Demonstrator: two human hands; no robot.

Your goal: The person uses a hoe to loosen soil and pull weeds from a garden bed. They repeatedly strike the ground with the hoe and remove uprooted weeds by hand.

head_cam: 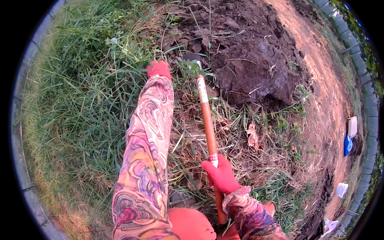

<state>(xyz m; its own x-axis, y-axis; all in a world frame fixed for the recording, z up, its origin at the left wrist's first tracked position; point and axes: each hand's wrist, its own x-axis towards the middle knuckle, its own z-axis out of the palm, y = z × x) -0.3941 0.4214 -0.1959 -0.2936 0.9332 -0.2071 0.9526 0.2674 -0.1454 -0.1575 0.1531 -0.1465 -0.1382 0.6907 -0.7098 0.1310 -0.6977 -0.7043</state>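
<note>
My right hand [221, 175], in a red glove, is closed around the wooden handle [207, 126] of a hoe-like tool. The handle bears a label with writing near its top. Its far end has a metal ferrule and a dark blade [192, 57], partly covered by a leafy weed [189, 67]. Further out, my left hand [159, 69], also red-gloved, reaches into the edge of the green grass [90, 99], left of the blade. Its fingers are turned away, so whether they grip any stems is hidden.
A mound of dark soil clods [258, 69] rises beyond the blade to the right. Dry straw and dead leaves [252, 135] cover the ground nearer. A bare dirt strip [324, 105] runs along the right, with a blue item [348, 145] and white items [341, 190] beside it.
</note>
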